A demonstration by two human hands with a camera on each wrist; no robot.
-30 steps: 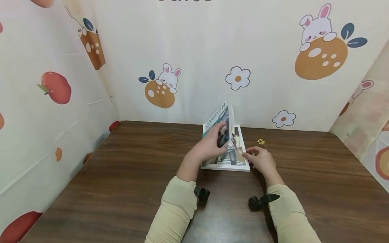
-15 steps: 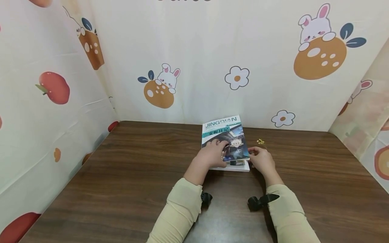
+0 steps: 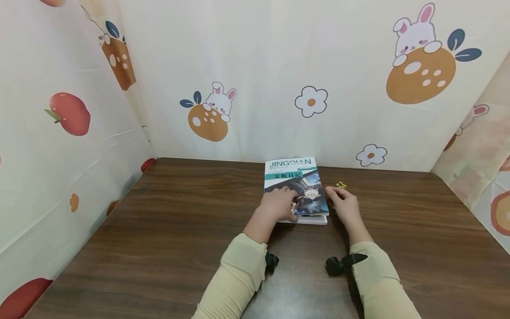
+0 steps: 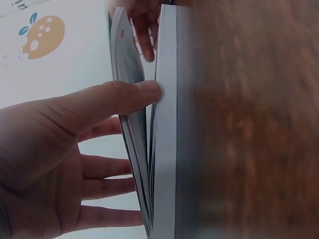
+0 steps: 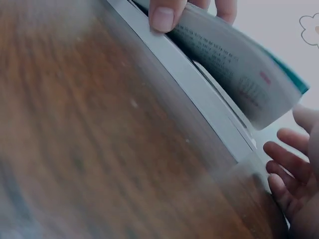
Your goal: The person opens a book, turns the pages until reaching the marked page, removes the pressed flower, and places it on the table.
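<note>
A paperback book (image 3: 292,177) with a white, teal and dark cover lies face up over a thick white-edged slab (image 3: 314,220) at the table's back. My left hand (image 3: 278,205) grips the book's near left part. In the left wrist view, its thumb sits in the gap between the book's pages (image 4: 130,124) and the slab, while the fingers lie on the cover side. Beside the right edge my right hand (image 3: 345,208) holds nothing, its fingers loosely bent. In the right wrist view, the book's far end is still raised above the slab.
A small yellow flower-like mark (image 3: 341,184) shows just beyond the right hand. The brown wooden table (image 3: 191,230) ends at a printed white curtain (image 3: 259,119) close behind the book. Another patterned curtain (image 3: 75,168) hangs along the left side.
The book's raised cover and pages have come down over the slab, hiding the white-bordered picture on it. The left hand moved slightly right; the right hand's fingertips shifted a little up and off the edge.
</note>
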